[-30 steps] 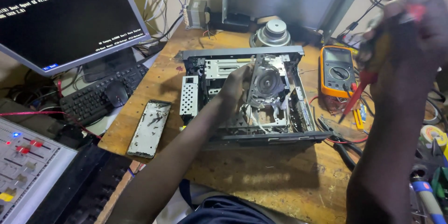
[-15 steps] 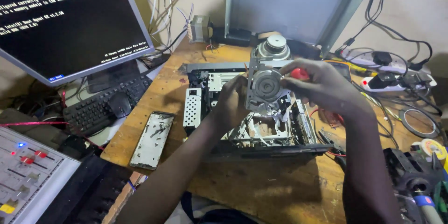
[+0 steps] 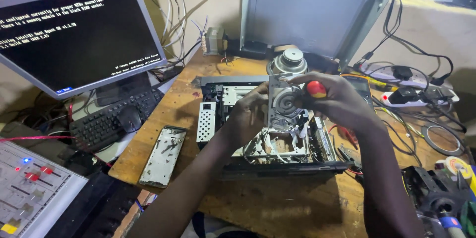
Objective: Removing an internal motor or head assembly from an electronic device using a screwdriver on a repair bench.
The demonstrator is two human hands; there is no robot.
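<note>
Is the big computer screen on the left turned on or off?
On. The monitor shows white lines of text on a black background, and a small bright patch glows at its lower left corner.

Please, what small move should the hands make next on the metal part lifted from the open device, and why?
Probably bring the red-handled tool in the right hand onto the round metal drum unit: the left hand holds that unit tilted up above the open device, and the tool is beside it.
</note>
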